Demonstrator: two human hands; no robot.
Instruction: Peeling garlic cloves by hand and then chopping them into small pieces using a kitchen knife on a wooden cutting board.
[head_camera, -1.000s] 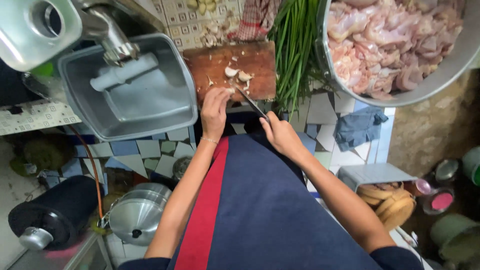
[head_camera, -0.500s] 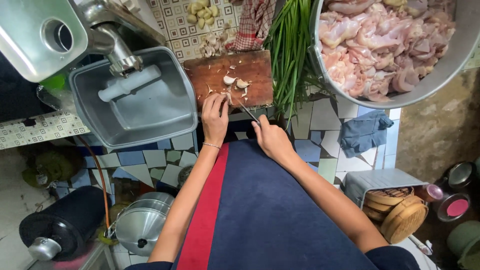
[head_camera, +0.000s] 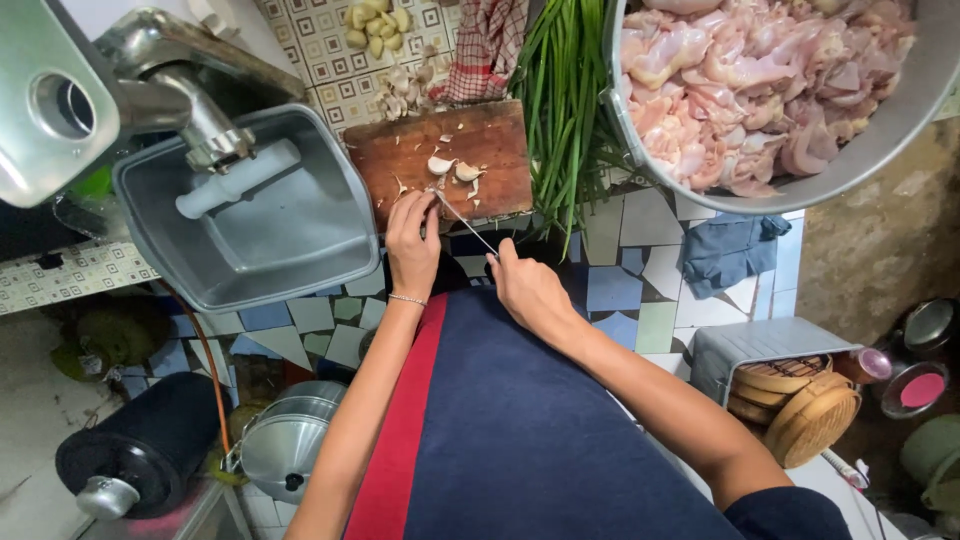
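My right hand (head_camera: 525, 285) grips the handle of a thin knife (head_camera: 462, 223), whose blade slants up onto a wooden cutting board (head_camera: 400, 150). At the board's near edge my left hand (head_camera: 412, 240) pinches a garlic clove against the blade tip. Two more garlic cloves (head_camera: 452, 167) and bits of peel lie in the middle of the board. Peeled cloves (head_camera: 375, 25) and unpeeled garlic (head_camera: 400, 85) sit on the patterned tiles beyond the board.
A metal tray (head_camera: 330, 240) with a white pusher (head_camera: 238, 178) sits left of the board under a meat grinder (head_camera: 150, 90). Green onions (head_camera: 565, 100) lie to the right, beside a big metal bowl (head_camera: 880, 140) of raw chicken. Pots and baskets stand on the floor.
The view has shifted a little. Both hands stay at the board's near edge, working the knife on the garlic.
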